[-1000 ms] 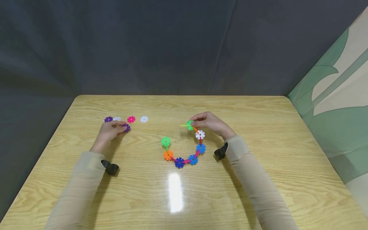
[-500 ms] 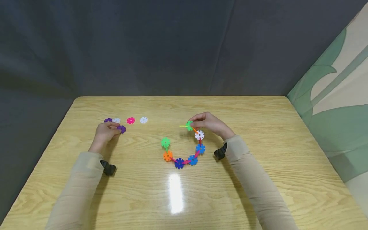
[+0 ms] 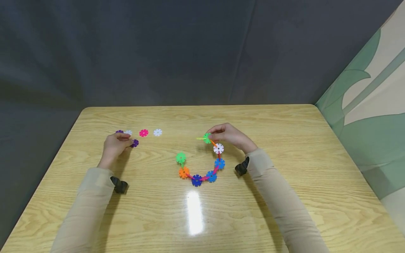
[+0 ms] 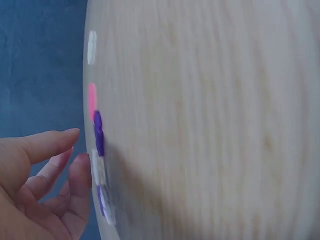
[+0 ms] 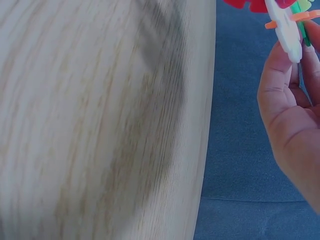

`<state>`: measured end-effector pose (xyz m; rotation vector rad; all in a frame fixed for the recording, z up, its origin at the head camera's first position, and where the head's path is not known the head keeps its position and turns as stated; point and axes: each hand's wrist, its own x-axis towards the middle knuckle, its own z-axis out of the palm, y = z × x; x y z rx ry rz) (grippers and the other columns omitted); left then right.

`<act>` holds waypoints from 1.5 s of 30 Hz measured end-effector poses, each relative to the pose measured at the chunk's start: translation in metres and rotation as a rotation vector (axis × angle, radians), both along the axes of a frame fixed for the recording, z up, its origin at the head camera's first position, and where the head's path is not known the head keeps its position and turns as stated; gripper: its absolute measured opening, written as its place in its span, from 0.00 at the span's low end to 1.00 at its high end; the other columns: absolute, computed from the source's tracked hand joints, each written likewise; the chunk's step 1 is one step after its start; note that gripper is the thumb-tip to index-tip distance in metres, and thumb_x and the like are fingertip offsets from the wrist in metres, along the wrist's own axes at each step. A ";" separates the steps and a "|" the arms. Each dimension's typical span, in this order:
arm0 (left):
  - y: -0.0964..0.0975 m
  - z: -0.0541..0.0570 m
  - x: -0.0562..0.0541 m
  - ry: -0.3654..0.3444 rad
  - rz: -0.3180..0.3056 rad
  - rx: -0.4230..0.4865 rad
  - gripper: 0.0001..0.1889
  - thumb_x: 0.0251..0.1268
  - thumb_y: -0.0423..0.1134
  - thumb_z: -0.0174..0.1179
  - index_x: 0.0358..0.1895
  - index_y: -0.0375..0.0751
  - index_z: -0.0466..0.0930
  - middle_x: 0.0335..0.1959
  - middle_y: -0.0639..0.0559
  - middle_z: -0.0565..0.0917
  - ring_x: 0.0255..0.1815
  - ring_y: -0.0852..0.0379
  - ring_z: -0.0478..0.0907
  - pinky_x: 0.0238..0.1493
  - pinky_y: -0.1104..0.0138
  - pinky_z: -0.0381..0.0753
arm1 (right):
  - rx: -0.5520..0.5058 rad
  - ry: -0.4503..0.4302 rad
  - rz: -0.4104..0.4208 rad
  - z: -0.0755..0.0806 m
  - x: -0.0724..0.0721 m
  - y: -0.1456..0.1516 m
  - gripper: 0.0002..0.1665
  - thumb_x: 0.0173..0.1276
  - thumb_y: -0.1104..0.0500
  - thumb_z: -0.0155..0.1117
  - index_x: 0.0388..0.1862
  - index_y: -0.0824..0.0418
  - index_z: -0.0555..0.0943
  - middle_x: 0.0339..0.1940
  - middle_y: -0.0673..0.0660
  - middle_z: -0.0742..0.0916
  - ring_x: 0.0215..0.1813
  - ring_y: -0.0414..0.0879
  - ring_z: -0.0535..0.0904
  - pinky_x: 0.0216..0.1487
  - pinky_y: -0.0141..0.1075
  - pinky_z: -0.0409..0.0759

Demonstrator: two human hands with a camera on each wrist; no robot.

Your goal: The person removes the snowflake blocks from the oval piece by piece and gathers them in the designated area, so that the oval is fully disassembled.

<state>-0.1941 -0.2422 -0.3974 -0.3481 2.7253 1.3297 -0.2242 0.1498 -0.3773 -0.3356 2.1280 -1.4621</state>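
Observation:
My left hand (image 3: 114, 146) hovers at the table's left side, thumb and fingers apart. A purple notched disc (image 3: 135, 143) lies flat right by its fingertips; the left wrist view shows a gap between the fingers and this purple disc (image 4: 98, 134). Near the middle, my right hand (image 3: 231, 136) pinches a bright green notched disc (image 3: 207, 138) between thumb and fingers. That disc belongs to a curved chain of interlocked discs, including a white disc (image 3: 218, 148), a dark blue disc (image 3: 196, 180) and an orange disc (image 3: 184, 172). Another green disc (image 3: 180, 157) ends the chain at left.
Behind the left hand, a row of loose discs lies on the wooden table (image 3: 284, 126): a partly hidden purple one (image 3: 119, 132), a white one (image 3: 128, 132), a pink one (image 3: 143, 133) and another white one (image 3: 157, 132). A dark curtain (image 3: 190, 52) hangs behind.
My left hand has drawn the purple disc a little to the left and let go of it on the table. The right hand keeps its pinch on the green disc, nearly still.

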 end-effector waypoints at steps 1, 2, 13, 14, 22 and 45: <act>0.002 0.001 0.000 0.008 -0.008 0.003 0.20 0.64 0.33 0.59 0.56 0.23 0.74 0.49 0.31 0.80 0.23 0.75 0.71 0.25 0.78 0.76 | -0.001 0.000 0.000 0.000 0.000 0.000 0.17 0.70 0.59 0.59 0.54 0.67 0.79 0.30 0.43 0.85 0.39 0.39 0.80 0.53 0.37 0.79; 0.005 0.003 0.001 0.015 -0.019 0.008 0.20 0.64 0.34 0.58 0.56 0.23 0.74 0.50 0.30 0.80 0.23 0.76 0.72 0.25 0.78 0.76 | -0.004 0.001 0.000 0.000 0.000 0.000 0.17 0.70 0.59 0.59 0.54 0.67 0.79 0.30 0.43 0.85 0.39 0.39 0.79 0.52 0.36 0.79; 0.059 0.019 0.000 0.028 -0.219 0.143 0.22 0.68 0.38 0.56 0.61 0.28 0.72 0.55 0.32 0.77 0.37 0.68 0.76 0.44 0.71 0.82 | -0.051 0.026 0.031 0.000 0.000 -0.003 0.18 0.70 0.58 0.58 0.54 0.68 0.78 0.23 0.46 0.80 0.27 0.39 0.70 0.33 0.31 0.73; 0.064 0.020 0.000 0.023 -0.238 0.155 0.22 0.69 0.39 0.56 0.61 0.29 0.72 0.55 0.33 0.77 0.39 0.66 0.76 0.46 0.69 0.83 | -0.049 0.026 0.033 0.000 0.000 -0.003 0.19 0.70 0.58 0.58 0.55 0.68 0.78 0.23 0.46 0.80 0.27 0.39 0.70 0.34 0.31 0.73; 0.110 0.023 0.004 -0.008 -0.401 0.259 0.22 0.69 0.40 0.57 0.60 0.28 0.72 0.57 0.34 0.78 0.54 0.41 0.78 0.55 0.54 0.81 | -0.024 0.031 0.058 0.001 0.001 -0.005 0.18 0.71 0.58 0.58 0.55 0.65 0.79 0.24 0.46 0.80 0.28 0.39 0.70 0.34 0.31 0.73; 0.161 0.019 0.011 -0.060 -0.530 0.276 0.21 0.65 0.46 0.61 0.56 0.38 0.76 0.56 0.42 0.79 0.53 0.47 0.79 0.52 0.58 0.82 | 0.021 0.038 0.111 0.003 0.003 -0.018 0.16 0.70 0.60 0.57 0.53 0.68 0.79 0.30 0.43 0.85 0.35 0.40 0.77 0.42 0.32 0.77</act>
